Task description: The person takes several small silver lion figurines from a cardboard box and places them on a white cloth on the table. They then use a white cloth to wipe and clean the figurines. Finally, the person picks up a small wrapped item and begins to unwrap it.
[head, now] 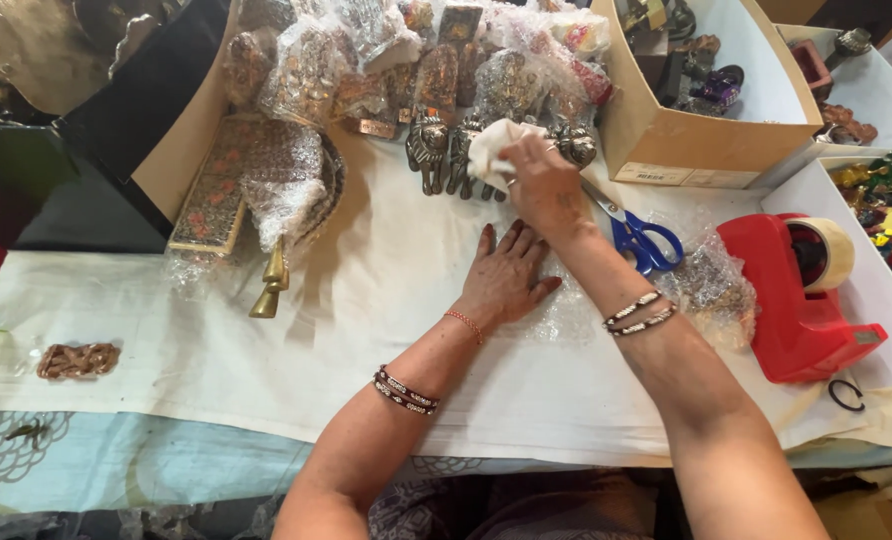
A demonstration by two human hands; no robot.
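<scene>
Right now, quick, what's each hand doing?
Left hand: open, flat on the bubble wrap.
Right hand: closed on a white cloth, by the brass figures.

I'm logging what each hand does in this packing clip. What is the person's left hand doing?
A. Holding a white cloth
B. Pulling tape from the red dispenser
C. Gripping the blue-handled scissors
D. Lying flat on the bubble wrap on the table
D: the left hand lies palm down, fingers spread, on the bubble wrap, while the right hand holds the white cloth.

Left hand (506, 272) flat on bubble wrap (566, 318), right hand (544, 185) pinching a white cloth (496, 148) by the metal figurines (444, 150).
</scene>
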